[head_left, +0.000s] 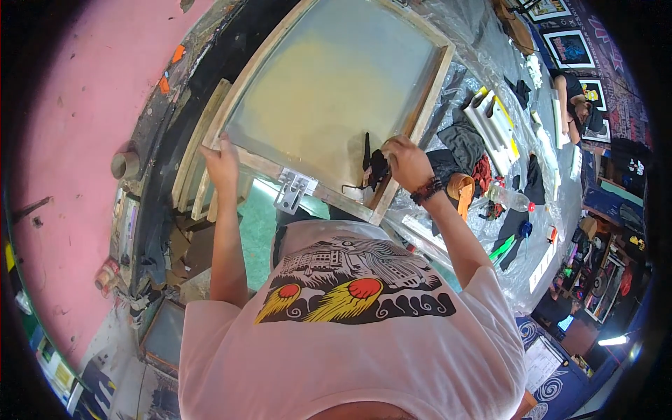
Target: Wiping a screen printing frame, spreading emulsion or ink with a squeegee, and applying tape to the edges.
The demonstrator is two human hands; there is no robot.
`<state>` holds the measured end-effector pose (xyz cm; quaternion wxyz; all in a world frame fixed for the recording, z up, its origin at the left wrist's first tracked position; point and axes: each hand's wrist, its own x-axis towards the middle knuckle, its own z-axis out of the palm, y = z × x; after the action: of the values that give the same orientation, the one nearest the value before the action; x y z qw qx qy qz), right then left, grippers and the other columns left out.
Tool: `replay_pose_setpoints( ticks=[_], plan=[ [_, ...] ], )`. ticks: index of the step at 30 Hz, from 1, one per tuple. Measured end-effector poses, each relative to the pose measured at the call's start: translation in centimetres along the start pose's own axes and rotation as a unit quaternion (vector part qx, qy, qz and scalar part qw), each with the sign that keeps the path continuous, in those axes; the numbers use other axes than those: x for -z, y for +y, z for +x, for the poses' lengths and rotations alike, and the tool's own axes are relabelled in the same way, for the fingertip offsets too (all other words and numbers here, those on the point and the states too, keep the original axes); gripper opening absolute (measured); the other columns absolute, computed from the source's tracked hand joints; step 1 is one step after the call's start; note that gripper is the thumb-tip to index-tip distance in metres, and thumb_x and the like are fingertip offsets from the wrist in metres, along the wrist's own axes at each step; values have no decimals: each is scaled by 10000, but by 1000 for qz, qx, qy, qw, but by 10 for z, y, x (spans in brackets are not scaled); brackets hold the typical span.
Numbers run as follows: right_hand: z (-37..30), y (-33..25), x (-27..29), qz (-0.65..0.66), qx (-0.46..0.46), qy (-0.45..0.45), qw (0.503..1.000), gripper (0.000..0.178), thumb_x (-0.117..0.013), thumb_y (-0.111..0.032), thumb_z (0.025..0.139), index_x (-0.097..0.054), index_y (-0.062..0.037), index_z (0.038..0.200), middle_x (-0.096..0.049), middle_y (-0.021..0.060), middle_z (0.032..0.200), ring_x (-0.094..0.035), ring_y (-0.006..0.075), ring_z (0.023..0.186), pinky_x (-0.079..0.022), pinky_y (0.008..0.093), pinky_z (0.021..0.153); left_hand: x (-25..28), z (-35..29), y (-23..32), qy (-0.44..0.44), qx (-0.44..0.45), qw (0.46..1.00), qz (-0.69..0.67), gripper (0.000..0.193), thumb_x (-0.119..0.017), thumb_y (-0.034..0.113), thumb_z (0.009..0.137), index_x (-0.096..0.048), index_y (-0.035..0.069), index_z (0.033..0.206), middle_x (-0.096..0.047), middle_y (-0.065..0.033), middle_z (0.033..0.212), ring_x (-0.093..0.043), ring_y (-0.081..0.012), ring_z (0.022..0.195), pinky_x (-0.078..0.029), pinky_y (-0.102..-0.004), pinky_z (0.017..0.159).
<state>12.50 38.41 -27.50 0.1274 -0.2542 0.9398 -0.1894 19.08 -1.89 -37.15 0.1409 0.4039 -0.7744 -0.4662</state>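
A large wooden screen-printing frame (425,98) with a pale, yellowish mesh (308,91) lies tilted in front of me. My left hand (222,164) grips its near left corner, thumb on top of the wood. On the near right part, my right hand (409,164) is closed, fingers curled against a crumpled black cloth (378,166) on the mesh beside the right rail. Part of that cloth is hidden by the fingers. A silver metal hinge clamp (295,190) sits at the near rail, between my hands.
More wooden frames (201,157) lean under the left side. To the right, a plastic-covered table (514,287) holds dark cloths (462,143), white boards (492,129), orange tape (460,190) and a clear bottle (511,199). Another person (577,105) is at the far right. A pink wall (77,140) stands left.
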Motion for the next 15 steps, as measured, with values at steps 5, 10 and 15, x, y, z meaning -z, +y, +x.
replay_pose_setpoints(
  ticks=[5,10,15],
  plan=[
    [-20,-25,-43,-30,-21,-77,996,121,-600,-108,863,-673,-70,951,-634,146,996,-664,361,879,-562,455,757,1,-5,7,20,-6,1000,7,716,-605,423,933,-378,-80,1389,-607,-334,1240,-576,-481,1174,-430,-461,988],
    [11,32,-46,-177,56,-104,977,154,-557,-113,875,-674,-65,963,-701,145,979,-697,322,923,-574,432,767,1,0,2,6,25,999,31,731,-601,427,934,-364,-93,1391,-606,-338,1239,-573,-480,1182,-430,-458,992],
    [74,89,-15,-276,-36,-47,959,138,-571,-108,857,-706,-80,870,-716,127,876,-719,309,808,-589,431,704,0,-2,7,5,3,1000,22,731,-599,407,934,-352,-112,1385,-625,-334,1202,-581,-492,1159,-434,-467,985]
  ],
)
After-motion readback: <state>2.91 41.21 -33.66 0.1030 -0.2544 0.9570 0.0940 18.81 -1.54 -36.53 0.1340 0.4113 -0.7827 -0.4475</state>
